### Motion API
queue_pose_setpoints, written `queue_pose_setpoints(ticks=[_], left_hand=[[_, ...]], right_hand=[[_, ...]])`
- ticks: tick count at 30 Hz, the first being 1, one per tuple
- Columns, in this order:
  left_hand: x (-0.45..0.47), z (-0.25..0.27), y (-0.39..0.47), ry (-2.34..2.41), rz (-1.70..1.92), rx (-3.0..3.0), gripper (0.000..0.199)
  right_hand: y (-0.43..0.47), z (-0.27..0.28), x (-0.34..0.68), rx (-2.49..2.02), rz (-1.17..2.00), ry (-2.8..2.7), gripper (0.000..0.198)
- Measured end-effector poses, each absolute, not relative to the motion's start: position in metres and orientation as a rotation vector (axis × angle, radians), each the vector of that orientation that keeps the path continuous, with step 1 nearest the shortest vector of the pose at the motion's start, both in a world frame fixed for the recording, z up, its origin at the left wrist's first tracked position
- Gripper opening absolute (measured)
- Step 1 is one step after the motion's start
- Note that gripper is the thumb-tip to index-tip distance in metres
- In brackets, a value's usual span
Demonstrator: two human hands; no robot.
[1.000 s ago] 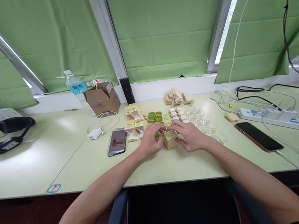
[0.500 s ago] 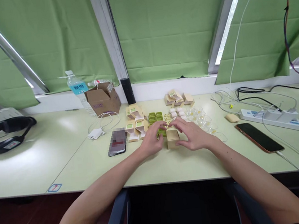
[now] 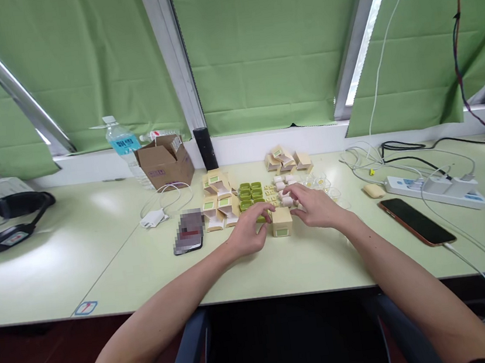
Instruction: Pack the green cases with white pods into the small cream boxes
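A small closed cardboard box [image 3: 282, 224] stands upright at the front middle, its face with a green label toward me. At its left side is my left hand [image 3: 248, 229], fingers curved with a gap between thumb and forefinger; its fingertips are by the box's upper left edge, and I cannot tell whether they touch. Just right of the box my right hand [image 3: 316, 206] is open, thumb and fingers apart. Beyond the hands sit green cups [image 3: 251, 190], small yellowish pieces [image 3: 269, 191], white pieces [image 3: 278, 183] and clear plastic pieces [image 3: 320, 181], partly covered by the right hand.
Left of the cups are several open cardboard boxes [image 3: 218, 202]; more boxes [image 3: 286, 158] lie at the back. A phone [image 3: 189, 229] lies left, another phone [image 3: 417, 220] right, near a power strip [image 3: 438, 190]. A brown carton [image 3: 165, 164] and water bottle [image 3: 125, 143] stand back left.
The small box now shows its green label to me, where a plain side faced me before. My right hand has shifted slightly back and away from the box; the left has barely moved.
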State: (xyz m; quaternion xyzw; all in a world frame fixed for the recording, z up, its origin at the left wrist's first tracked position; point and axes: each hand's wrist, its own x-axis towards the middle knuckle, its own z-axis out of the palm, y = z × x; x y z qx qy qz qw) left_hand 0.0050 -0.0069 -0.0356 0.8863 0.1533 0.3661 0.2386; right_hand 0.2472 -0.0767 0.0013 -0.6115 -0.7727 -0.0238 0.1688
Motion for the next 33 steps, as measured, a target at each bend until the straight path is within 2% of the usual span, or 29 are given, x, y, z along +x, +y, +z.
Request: queue_pose_setpoints(ticks=[3, 7, 11, 23, 28, 33], left_hand=[[0.005, -0.032, -0.009, 0.503, 0.954, 2.488, 0.048], [0.005, -0.026, -0.01, 0.62, 0.832, 2.554, 0.064], [0.007, -0.023, -0.01, 0.656, 0.711, 2.567, 0.07], [0.029, -0.006, -0.011, 0.682, 0.483, 2.703, 0.053], [0.032, 0.029, 0.032, 0.806, 0.598, 2.588, 0.052], [0.047, 0.058, 0.121, 1.081, 0.63, 2.568, 0.06]], right_hand=[[-0.075, 0.002, 0.248, -1.826, -0.166, -2.188, 0.039], [-0.076, 0.008, 0.25, -1.906, -0.277, -2.12, 0.034], [-0.077, 0.014, 0.252, -1.967, -0.3, -2.044, 0.029], [-0.092, 0.031, 0.245, -1.956, -0.37, -2.06, 0.032], [-0.101, 0.026, 0.253, -1.926, -0.368, -2.032, 0.032], [-0.102, 0.015, 0.261, -1.91, -0.337, -2.013, 0.03]])
